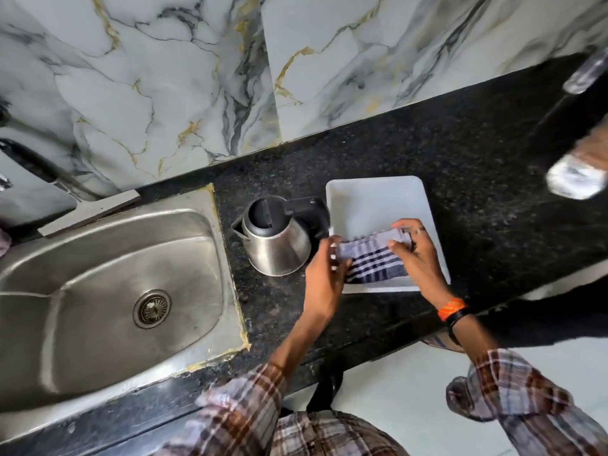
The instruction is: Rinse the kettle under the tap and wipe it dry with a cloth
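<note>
A steel kettle (278, 246) with a black lid and handle stands upright on the black counter, between the sink and a white tray (375, 197). A folded checked cloth (375, 261) lies in the tray's near half. My left hand (325, 274) grips the cloth's left end, close to the kettle's handle. My right hand (414, 255) holds the cloth's right end, fingers curled over its top edge. The tap (36, 166) shows as a dark blurred spout at the far left, above the sink.
The steel sink (98, 274) with its drain fills the left. The black granite counter (460, 166) runs right along a marble wall. Two blurred shiny objects (575, 179) sit at the far right. The counter's front edge lies just below my wrists.
</note>
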`<action>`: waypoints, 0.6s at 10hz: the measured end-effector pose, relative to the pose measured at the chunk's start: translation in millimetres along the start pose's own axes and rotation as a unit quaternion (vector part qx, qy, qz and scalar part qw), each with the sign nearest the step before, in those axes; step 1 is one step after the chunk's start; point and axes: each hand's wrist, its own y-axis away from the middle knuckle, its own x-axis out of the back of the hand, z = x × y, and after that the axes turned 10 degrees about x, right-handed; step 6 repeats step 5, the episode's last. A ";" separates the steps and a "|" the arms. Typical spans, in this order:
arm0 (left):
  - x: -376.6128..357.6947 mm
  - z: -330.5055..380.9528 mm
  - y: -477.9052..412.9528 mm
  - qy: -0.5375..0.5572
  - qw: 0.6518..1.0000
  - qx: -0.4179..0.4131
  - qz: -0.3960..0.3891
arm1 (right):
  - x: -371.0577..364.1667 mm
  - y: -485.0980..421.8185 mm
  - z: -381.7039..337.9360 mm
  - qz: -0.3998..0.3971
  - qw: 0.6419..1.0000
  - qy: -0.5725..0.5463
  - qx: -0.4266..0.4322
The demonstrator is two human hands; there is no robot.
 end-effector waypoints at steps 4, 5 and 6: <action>-59.2 -16.8 -65.2 -0.407 0.900 -0.002 -0.159 | 4.5 -9.1 38.7 -0.194 0.930 0.304 -0.071; -58.0 -23.2 -63.2 -0.435 0.889 -0.067 -0.128 | -5.2 -5.6 23.1 -0.173 0.897 0.406 -0.010; -58.0 -23.2 -63.2 -0.435 0.889 -0.067 -0.128 | -5.2 -5.6 23.1 -0.173 0.897 0.406 -0.010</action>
